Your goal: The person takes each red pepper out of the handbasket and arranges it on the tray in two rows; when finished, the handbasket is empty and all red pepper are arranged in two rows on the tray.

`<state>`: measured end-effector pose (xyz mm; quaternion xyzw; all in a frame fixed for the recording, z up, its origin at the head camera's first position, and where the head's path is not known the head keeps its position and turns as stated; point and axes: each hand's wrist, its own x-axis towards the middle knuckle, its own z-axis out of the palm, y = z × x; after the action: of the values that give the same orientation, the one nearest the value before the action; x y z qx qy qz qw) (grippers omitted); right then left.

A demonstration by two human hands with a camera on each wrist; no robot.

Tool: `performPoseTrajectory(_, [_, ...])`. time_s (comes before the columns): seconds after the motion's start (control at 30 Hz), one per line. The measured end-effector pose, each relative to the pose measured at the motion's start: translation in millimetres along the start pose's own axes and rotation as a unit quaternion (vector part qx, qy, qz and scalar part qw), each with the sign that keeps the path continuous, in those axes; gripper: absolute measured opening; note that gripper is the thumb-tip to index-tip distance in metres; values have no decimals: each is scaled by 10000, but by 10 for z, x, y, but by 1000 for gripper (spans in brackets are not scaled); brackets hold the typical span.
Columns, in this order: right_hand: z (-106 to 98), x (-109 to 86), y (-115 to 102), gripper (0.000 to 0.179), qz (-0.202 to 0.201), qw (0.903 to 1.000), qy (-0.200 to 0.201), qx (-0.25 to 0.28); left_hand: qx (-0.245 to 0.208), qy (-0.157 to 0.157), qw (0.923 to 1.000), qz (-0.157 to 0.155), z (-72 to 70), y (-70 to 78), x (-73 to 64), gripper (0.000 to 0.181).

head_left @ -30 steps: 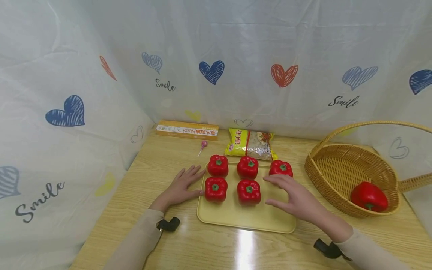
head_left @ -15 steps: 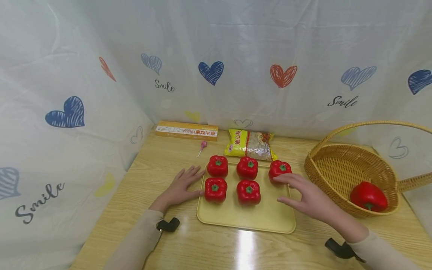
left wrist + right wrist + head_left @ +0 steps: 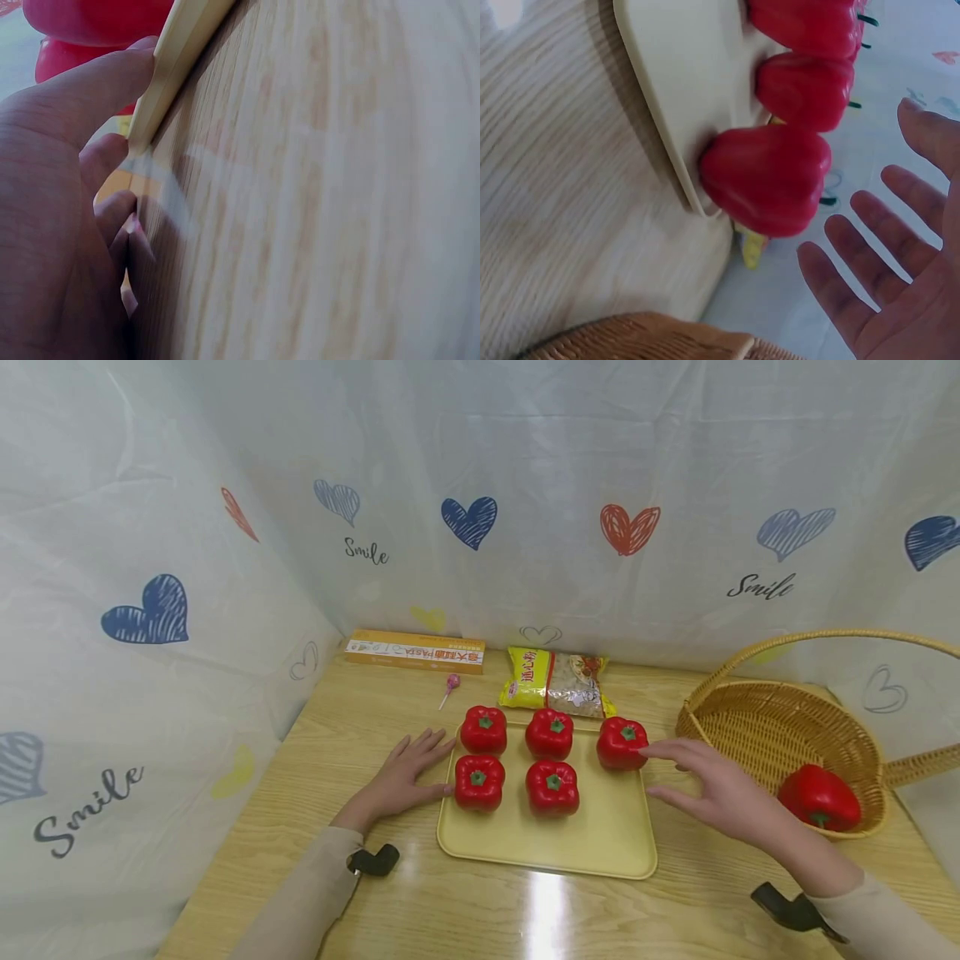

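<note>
Several red bell peppers stand stem-up on a yellow tray [image 3: 495, 847], three along the back and two in front. The back right bell pepper [image 3: 622, 744] is the one nearest my right hand [image 3: 723, 789]. That hand hovers right of the tray, fingers spread and holding nothing; in the right wrist view its fingers [image 3: 881, 244] are apart from the bell pepper [image 3: 769, 178]. My left hand [image 3: 405, 777] lies at the tray's left edge with fingers spread. In the left wrist view its thumb [image 3: 112, 79] touches the tray rim [image 3: 169, 71].
A wicker basket [image 3: 701, 760] with a tall handle stands at the right, one bell pepper [image 3: 819, 797] lying in it. Behind the tray are a yellow pasta bag [image 3: 557, 683], an orange pasta box [image 3: 415, 652] and a pink lollipop [image 3: 452, 682]. A printed curtain [image 3: 555, 452] closes off the back.
My right hand has drawn back to the right, off the back right bell pepper, which now shows whole. My left hand and the peppers have stayed in place.
</note>
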<state>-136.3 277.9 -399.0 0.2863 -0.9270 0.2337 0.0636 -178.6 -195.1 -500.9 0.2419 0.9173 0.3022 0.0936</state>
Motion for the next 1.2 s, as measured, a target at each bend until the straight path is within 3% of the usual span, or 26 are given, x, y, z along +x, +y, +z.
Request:
performPoseTrajectory(0.53, [-310, -91, 207, 44, 769, 9964, -331, -157, 49, -19, 10000, -21, 6, -8, 5, 79])
performPoseTrajectory(0.93, [-466, -148, 462, 47, 950, 9940, -525, -133, 9, -17, 10000, -19, 3, -13, 1, 79])
performPoseTrajectory(1.2, [-581, -192, 694, 48, 982, 9914, -675, -533, 30, -32, 10000, -11, 4, -13, 5, 79])
